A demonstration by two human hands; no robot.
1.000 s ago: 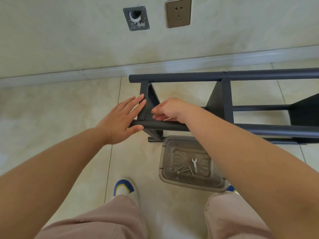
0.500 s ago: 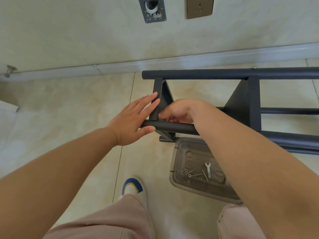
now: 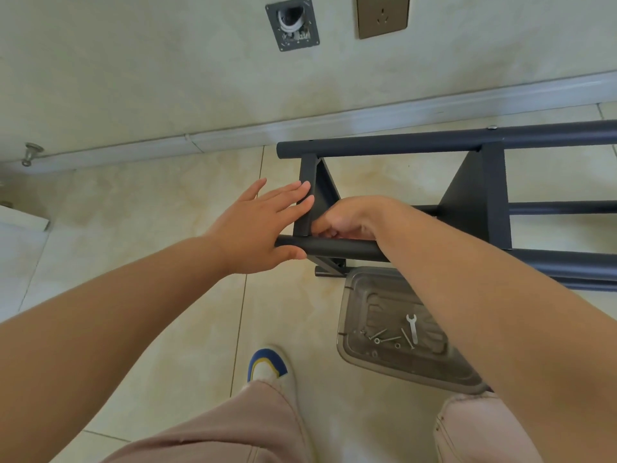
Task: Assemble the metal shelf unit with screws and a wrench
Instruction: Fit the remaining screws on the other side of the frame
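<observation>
1. Since the earlier frames, the left hand (image 3: 257, 225) has lifted its fingers (image 3: 293, 195) a little higher along the upright bracket (image 3: 307, 195). They are straight and spread, and the thumb rests on the end of the near tube (image 3: 337, 250).
2. By comparison, the right hand (image 3: 347, 218) has stayed at the joint where bracket meets near tube, fingers curled; what they pinch I cannot tell.
3. Lying on its side on the floor (image 3: 160, 228), the dark metal shelf unit (image 3: 467, 195) runs off to the right.
4. Cream tiles reach a pale skirting board (image 3: 367, 120) and the far wall, which carries a socket (image 3: 382, 15) and an open junction box (image 3: 293, 23).
5. On the near side of the frame, a clear plastic tray (image 3: 360, 355) holds a small wrench (image 3: 412, 328) and loose screws (image 3: 384, 337).
</observation>
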